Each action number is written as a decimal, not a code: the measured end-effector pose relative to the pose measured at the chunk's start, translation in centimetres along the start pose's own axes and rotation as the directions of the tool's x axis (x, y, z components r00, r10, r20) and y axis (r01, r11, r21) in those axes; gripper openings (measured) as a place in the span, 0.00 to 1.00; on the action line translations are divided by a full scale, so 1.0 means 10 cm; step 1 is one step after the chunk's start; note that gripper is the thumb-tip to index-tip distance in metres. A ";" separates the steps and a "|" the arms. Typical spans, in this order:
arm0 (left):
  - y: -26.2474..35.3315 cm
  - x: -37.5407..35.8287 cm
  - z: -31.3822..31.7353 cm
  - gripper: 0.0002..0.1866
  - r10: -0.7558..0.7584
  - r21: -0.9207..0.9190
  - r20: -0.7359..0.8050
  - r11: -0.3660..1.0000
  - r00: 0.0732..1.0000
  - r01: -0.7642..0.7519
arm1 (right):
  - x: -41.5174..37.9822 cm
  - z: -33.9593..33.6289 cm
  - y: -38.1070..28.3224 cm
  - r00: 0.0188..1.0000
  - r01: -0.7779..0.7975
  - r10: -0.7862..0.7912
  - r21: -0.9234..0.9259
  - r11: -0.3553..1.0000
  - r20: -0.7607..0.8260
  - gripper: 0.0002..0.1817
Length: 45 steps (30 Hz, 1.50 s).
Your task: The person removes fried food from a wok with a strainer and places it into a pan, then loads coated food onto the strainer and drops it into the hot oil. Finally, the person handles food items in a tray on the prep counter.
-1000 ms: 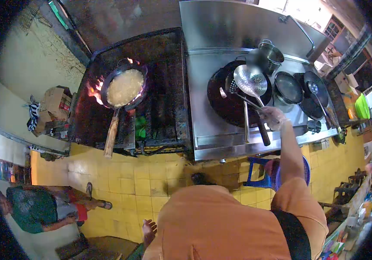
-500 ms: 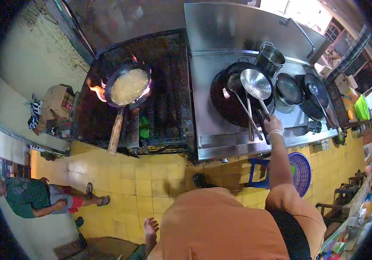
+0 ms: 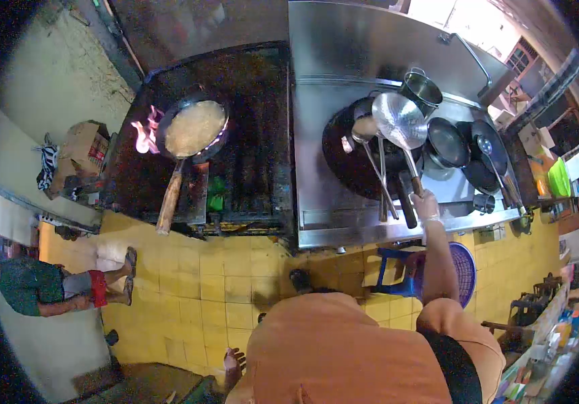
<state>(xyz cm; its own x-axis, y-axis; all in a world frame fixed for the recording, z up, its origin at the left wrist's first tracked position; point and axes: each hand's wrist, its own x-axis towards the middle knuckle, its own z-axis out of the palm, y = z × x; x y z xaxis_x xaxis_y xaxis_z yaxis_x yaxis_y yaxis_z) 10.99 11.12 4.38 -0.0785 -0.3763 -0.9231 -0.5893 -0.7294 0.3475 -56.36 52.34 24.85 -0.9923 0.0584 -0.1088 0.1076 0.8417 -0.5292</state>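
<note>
Can't see fingertips of right hand [image 3: 427, 205], wrapped round handle of skimmer [image 3: 397, 120]. Can't trace black handle [image 3: 405, 210] near front edge of worktop [image 3: 330, 217] to its far end, lost against dark wok [image 3: 340, 165]. Lose part of wok behind skimmer and ladle [image 3: 365, 126]. Can't identify contents of frying pan [image 3: 196, 128], too blurred. Lose part of purple basket [image 3: 463, 259] behind right forearm [image 3: 441, 259]. Can't follow left hand [image 3: 234, 359] past wrist, covered by shirt [image 3: 343, 350], itself cut by bottom edge. Can't read print on carton [image 3: 95, 149], too small.
</note>
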 end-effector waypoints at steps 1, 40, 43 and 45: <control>0.10 -0.01 0.10 0.29 0.031 -0.007 -0.001 0.999 1.000 -0.031 | -0.09 0.03 -0.03 0.997 0.054 -0.058 -0.062 0.997 -0.059 0.20; -1.45 -0.63 -0.95 0.24 0.145 -0.364 -0.182 0.909 0.973 -0.203 | -2.24 2.48 -1.69 -0.114 0.961 -0.631 -0.075 -0.266 0.767 0.08; -2.00 -0.49 -1.11 0.24 0.119 -0.480 -0.273 0.843 0.955 -0.243 | -2.66 3.02 -1.63 -0.191 0.979 -0.494 0.125 -0.163 0.848 0.09; -2.42 -0.45 -1.19 0.23 0.118 -0.526 -0.323 0.802 0.939 -0.282 | -2.87 3.43 -1.69 -0.236 0.972 -0.409 0.210 -0.108 0.882 0.09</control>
<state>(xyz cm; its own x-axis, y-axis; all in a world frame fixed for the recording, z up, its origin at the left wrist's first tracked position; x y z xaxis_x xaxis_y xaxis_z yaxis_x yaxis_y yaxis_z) 35.13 23.68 2.14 0.1163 -0.6240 -0.7727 -0.0275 -0.7797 0.6255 -27.59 18.06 8.02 0.2435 -0.8310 -0.5002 -0.9632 -0.1467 -0.2252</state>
